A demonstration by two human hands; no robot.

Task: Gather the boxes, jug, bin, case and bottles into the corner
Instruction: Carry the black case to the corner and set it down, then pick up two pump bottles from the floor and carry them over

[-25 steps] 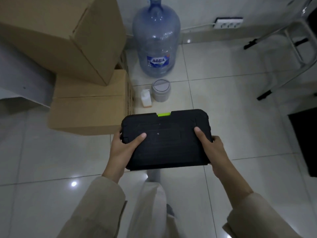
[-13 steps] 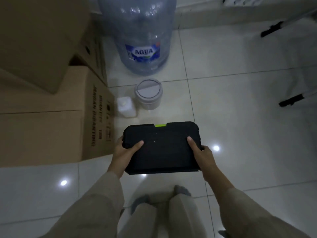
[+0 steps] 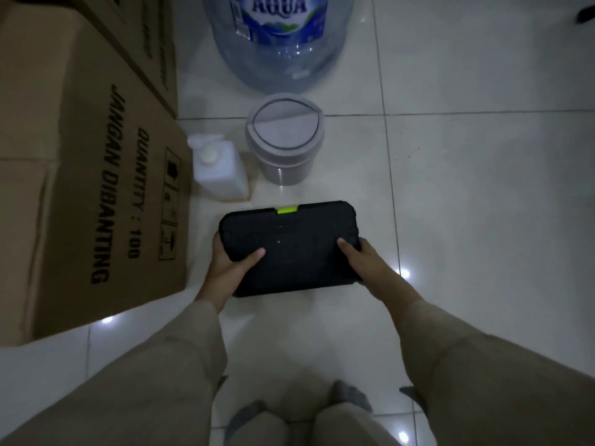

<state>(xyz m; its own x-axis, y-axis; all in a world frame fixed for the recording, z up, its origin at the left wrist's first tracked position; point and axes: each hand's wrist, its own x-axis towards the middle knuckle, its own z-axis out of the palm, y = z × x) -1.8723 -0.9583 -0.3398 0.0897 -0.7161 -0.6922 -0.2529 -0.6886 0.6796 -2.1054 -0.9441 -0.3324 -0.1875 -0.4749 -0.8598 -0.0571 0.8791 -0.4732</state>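
Currently both hands, left hand (image 3: 225,268) and right hand (image 3: 363,262), grip the black case (image 3: 289,249) by its short ends, low over the floor, just short of the white bottle (image 3: 219,172) and bin (image 3: 285,140); best set down flat, clear of both.

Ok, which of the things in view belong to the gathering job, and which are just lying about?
Belongs to the job:
- black case, held by left hand and right hand
- water jug
- small grey bin
- white bottle
- cardboard boxes

Just there:
- dark foot of some frame at the right edge
- tiled floor
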